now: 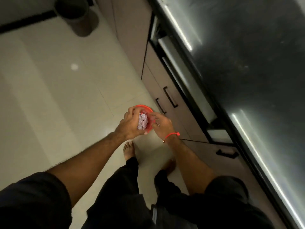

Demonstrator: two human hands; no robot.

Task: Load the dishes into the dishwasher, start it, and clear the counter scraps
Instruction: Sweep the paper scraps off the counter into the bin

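Seemingly you are on the last part: your left hand (130,124) and right hand (160,125) close around the red bowl (145,108) of pale scraps (142,123) (dishwasher unseen), with the grey bin (74,15) well ahead.

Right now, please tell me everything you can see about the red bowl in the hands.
The red bowl is small, round and looks like shiny plastic. It is held in the air above the pale floor tiles, beside the cabinet drawers. The left hand grips its near rim; the right hand touches its right side. Pale purplish scraps fill it. Only its far rim and part of its wall show; blur hides finer detail.
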